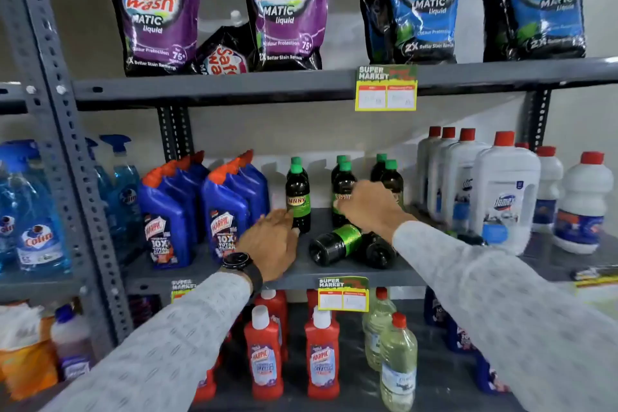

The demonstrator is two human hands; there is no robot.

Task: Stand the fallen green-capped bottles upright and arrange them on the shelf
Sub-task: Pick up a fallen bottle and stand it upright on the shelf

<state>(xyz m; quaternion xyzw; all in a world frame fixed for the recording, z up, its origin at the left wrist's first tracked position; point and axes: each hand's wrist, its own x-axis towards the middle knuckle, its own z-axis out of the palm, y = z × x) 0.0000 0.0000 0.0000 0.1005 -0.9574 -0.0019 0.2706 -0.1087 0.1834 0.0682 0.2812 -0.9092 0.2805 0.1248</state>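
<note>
Shelving of grey slotted steel [214, 273] carries it all. Two dark green-capped bottles [336, 242] lie toppled at six o'clock of the standing pair. Your right hand [374, 207] wraps the standing dark bottle [342, 189]; steady it. Your left hand [272, 242], fingers loose, touches the base of the upright green-labelled bottle [297, 199] at nine o'clock. Lift each fallen one by the neck.

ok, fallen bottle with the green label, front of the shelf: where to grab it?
Grip the fallen bottle around its labelled midsection, coming from the front and above. It lies on its side, base toward the camera, with another fallen bottle close on its right.
</note>
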